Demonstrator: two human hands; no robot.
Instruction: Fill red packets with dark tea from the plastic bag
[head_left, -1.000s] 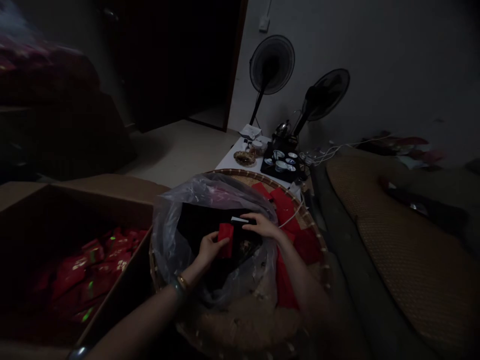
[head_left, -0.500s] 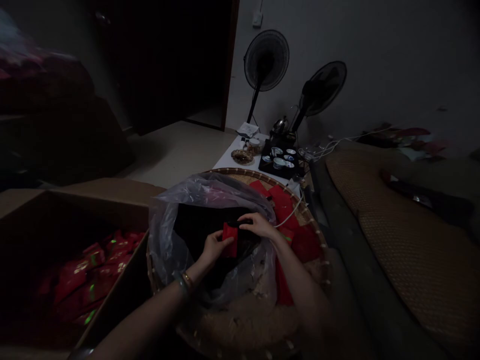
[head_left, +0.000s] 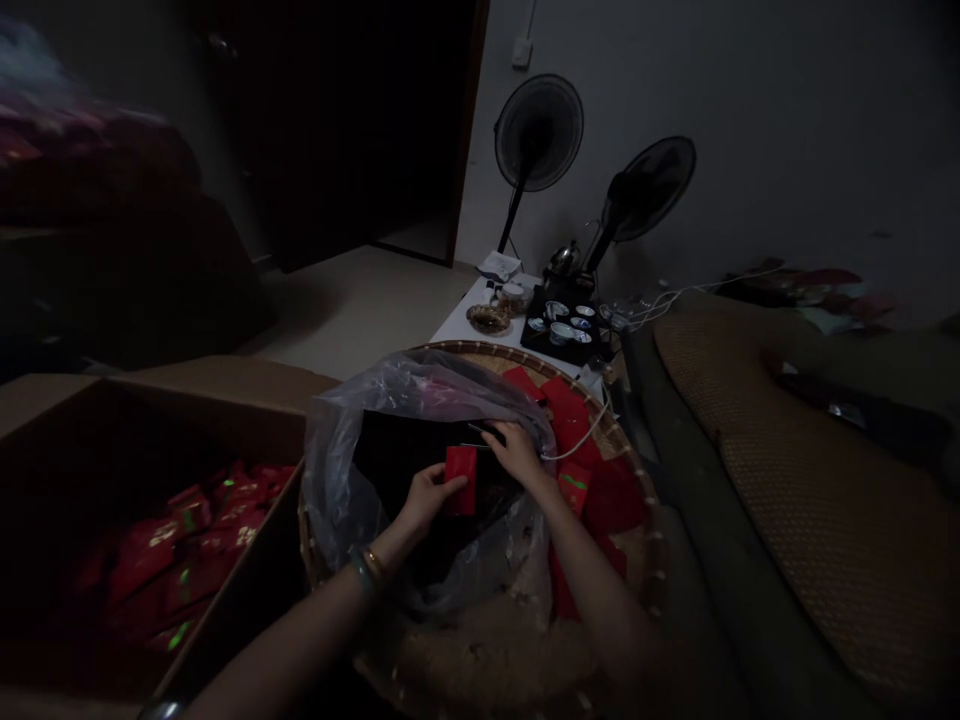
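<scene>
My left hand (head_left: 427, 495) pinches a small red packet (head_left: 460, 479) upright over the open mouth of a clear plastic bag (head_left: 352, 440) with dark contents. My right hand (head_left: 517, 450) is just beyond the packet's top edge, fingers curled on a small thin pale object that I cannot make out. The bag sits in a round woven tray (head_left: 622, 560). Several flat red packets (head_left: 570, 415) lie on the tray to the right of the bag.
A cardboard box (head_left: 150, 430) at the left holds many red packets (head_left: 172, 540). Behind the tray stands a low white table with a black tea tray of cups (head_left: 561, 328). Two standing fans (head_left: 538, 135) lean by the wall. A woven mat (head_left: 810, 480) lies to the right.
My right hand moved from the packet's right side to its top edge, closer in over the bag. The left hand kept hold of the red packet, nearly still.
</scene>
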